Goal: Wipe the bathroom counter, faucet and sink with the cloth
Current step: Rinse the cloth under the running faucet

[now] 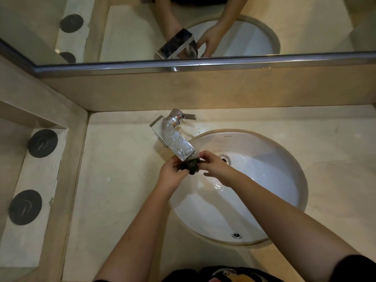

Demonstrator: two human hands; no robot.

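A small dark cloth (190,166) is bunched up right under the outlet of the chrome faucet (173,137), over the left rim of the white oval sink (274,176). My left hand (170,176) grips the cloth from the left and my right hand (213,165) pinches it from the right. Water looks to be running from the spout onto the cloth, and the basin below is wet. The faucet lever (188,117) points right. The beige marble counter (114,190) surrounds the sink.
A mirror (203,27) with a metal lower edge runs along the back wall and reflects the faucet and hands. A lower ledge on the left carries two round black discs (42,143) (25,207). Drops lie on the counter behind the sink.
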